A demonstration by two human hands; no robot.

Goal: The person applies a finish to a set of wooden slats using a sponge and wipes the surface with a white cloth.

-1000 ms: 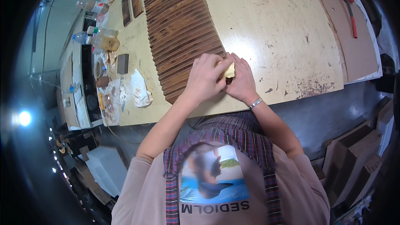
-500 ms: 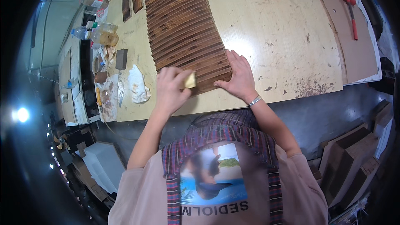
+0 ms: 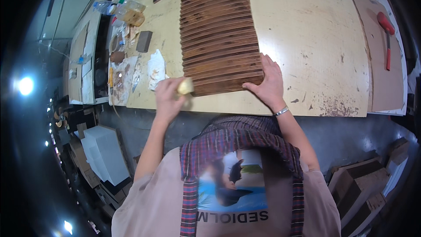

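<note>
Our left hand (image 3: 169, 96) pinches a yellow pad (image 3: 186, 86) while our right hand (image 3: 272, 84), fingers extended, touches wooden slats (image 3: 221, 39) seemingly brown-stained throughout, though what remains we cannot tell.

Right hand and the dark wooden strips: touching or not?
Touching. The head view shows the right hand with the near right corner of the dark wooden strips set in the crook between its thumb and forefinger.
</note>
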